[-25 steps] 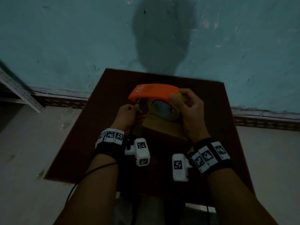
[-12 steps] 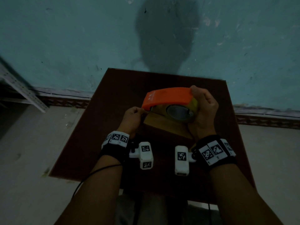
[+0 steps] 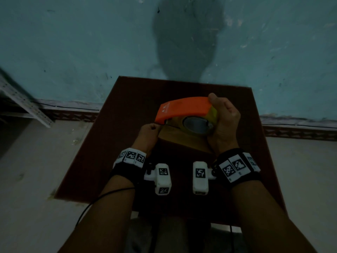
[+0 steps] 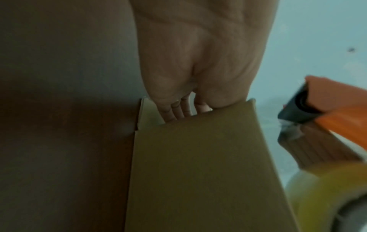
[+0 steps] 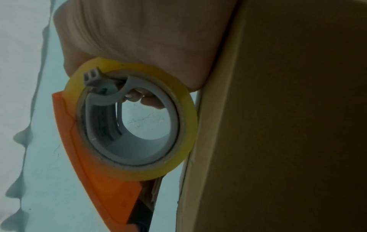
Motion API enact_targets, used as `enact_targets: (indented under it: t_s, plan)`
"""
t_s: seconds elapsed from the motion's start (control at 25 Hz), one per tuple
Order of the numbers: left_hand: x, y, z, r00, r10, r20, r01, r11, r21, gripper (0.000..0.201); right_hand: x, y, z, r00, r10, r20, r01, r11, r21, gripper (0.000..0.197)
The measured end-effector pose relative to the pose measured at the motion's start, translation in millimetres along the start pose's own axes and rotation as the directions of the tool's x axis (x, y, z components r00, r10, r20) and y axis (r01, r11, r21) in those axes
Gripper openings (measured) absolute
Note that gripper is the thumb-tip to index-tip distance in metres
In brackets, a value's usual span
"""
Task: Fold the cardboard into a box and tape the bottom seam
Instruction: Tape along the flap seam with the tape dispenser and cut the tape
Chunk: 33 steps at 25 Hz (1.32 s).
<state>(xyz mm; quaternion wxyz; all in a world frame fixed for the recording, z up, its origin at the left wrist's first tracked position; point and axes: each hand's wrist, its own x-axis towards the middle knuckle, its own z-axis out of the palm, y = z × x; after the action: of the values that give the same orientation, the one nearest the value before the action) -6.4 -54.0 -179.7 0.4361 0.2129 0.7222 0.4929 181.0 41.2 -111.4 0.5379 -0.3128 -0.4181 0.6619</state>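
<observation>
A brown cardboard box (image 3: pixel 184 141) stands on the dark table (image 3: pixel 127 106), its side filling the left wrist view (image 4: pixel 198 172). An orange tape dispenser (image 3: pixel 184 109) with a yellow tape roll (image 3: pixel 213 114) lies on the box's top. My right hand (image 3: pixel 223 121) grips the dispenser's rear end, thumb on the orange cover; a fingertip (image 5: pixel 147 98) shows through the roll's grey core (image 5: pixel 139 150). My left hand (image 3: pixel 148 131) is at the box's top left edge, just under the dispenser's mouth. Its fingers (image 4: pixel 176 109) curl over that edge. Any tape strip under them is hidden.
The table stands against a blue-green wall (image 3: pixel 91 42). A pale floor (image 3: pixel 36 170) lies on both sides. A perforated metal shelf rail (image 3: pixel 23 105) leans at the far left. A black cable (image 3: pixel 102 198) runs from my left wristband.
My right hand has drawn the dispenser to the right across the box's top and lowered it. My left hand has stayed at the box's left edge.
</observation>
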Motion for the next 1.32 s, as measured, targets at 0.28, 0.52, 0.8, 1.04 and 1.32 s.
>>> enact_targets:
  t_s: [0.28,0.52,0.8,1.04,1.32]
  plan:
    - [-0.3,-3.1,-3.0,0.995,-0.043,-0.092,0.066,0.963,0.260,0.019,0.3,0.5,0.1,1.000,0.011,0.003,-0.011,1.000,-0.021,0.020]
    - [-1.4,10.7,-2.6,0.986,-0.041,-0.164,0.035,0.999,-0.041,0.016,1.5,0.9,-0.5,1.000,0.003,0.000,-0.003,1.000,-0.030,0.019]
    - [-5.5,7.9,0.8,0.999,-0.044,0.005,0.044,0.999,-0.004,0.020,2.6,1.3,-0.2,1.000,0.010,-0.002,-0.011,0.999,-0.032,0.018]
    - [-12.6,18.8,9.4,0.992,0.121,0.024,-0.113,0.971,-0.210,0.019,1.6,1.6,-1.0,1.000,0.009,0.011,-0.009,0.999,-0.033,0.024]
    - [-18.6,19.1,-6.4,0.949,0.103,0.298,0.088,0.822,-0.563,0.025,2.5,0.9,-0.1,0.999,-0.013,0.046,0.015,0.998,-0.056,0.024]
